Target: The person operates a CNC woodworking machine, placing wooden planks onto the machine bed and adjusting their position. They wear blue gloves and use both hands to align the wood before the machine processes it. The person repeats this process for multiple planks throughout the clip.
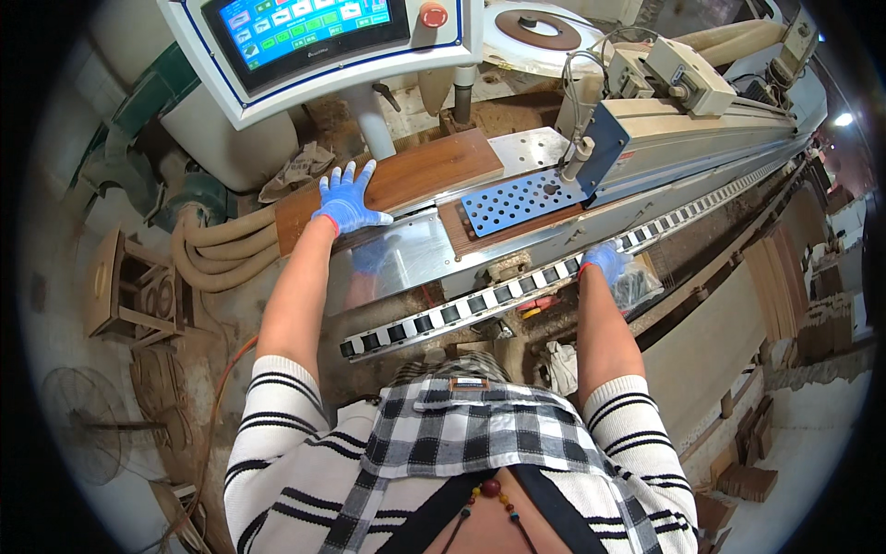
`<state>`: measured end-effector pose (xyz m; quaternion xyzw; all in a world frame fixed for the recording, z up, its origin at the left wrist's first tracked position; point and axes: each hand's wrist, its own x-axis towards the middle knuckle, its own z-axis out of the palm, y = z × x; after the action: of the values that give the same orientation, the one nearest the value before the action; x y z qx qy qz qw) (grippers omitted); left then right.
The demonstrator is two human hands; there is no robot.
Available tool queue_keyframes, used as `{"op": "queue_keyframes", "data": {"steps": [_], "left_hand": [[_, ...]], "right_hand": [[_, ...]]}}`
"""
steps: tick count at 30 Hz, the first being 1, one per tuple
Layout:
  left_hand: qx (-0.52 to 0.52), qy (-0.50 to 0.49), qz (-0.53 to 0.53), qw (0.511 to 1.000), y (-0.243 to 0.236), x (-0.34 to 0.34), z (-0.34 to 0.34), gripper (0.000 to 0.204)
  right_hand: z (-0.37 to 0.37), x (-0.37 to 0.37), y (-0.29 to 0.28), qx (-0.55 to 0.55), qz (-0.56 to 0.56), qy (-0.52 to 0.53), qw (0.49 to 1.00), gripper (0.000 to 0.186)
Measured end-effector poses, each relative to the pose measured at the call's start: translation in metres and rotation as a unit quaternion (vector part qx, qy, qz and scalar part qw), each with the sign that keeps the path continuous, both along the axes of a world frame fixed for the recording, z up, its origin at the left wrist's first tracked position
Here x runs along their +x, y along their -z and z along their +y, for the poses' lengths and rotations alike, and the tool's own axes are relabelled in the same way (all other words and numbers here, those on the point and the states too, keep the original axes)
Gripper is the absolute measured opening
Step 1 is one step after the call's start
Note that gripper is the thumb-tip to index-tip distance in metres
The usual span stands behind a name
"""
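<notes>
My left hand [345,199], in a blue and white work glove, lies flat with fingers spread on a long brown wooden board [443,162]. That board rests on the machine's bed, left of a bare metal plate [415,258]. My right hand [605,259], gloved the same way, rests at the roller rail [503,295] along the machine's near side; its fingers look stretched out, and nothing shows in them. Between my hands, a blue perforated plate [524,205] sits over another strip of brown wood [456,231].
A control panel with a lit touchscreen [309,30] and a red stop button [433,15] stands beyond the board. The machine's long beam [701,138] runs off to the right. Thick hoses [226,254] curve at the left. Stacked boards [780,277] lean at the right.
</notes>
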<state>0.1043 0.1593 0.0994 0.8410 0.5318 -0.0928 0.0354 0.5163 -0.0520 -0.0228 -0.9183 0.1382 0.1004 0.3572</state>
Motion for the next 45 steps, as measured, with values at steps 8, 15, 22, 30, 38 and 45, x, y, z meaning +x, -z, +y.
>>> {"op": "queue_keyframes", "data": {"steps": [8, 15, 22, 30, 38, 45], "left_hand": [[-0.031, 0.028, -0.084, 0.996, 0.007, -0.008, 0.017, 0.119], [-0.001, -0.006, -0.156, 0.988, -0.006, -0.071, -0.056, 0.117], [0.002, -0.008, -0.112, 0.994, 0.004, -0.148, -0.148, 0.119], [-0.039, 0.034, -0.160, 0.986, 0.035, -0.075, -0.156, 0.106], [0.001, 0.085, -0.148, 0.985, 0.070, 0.005, -0.110, 0.071], [0.088, 0.028, -0.199, 0.976, 0.074, 0.006, -0.127, 0.074]], "right_hand": [[-0.001, -0.004, -0.007, -0.002, -0.007, 0.003, 1.000, 0.071], [-0.004, -0.008, -0.014, 0.007, 0.010, -0.021, 1.000, 0.071], [0.001, -0.007, -0.006, 0.004, -0.027, 0.032, 0.999, 0.062], [0.000, -0.012, -0.022, 0.007, 0.032, -0.001, 0.999, 0.068], [0.001, -0.014, -0.020, 0.009, -0.003, 0.009, 1.000, 0.068], [0.000, -0.011, -0.017, 0.012, 0.001, 0.015, 1.000, 0.067]]}}
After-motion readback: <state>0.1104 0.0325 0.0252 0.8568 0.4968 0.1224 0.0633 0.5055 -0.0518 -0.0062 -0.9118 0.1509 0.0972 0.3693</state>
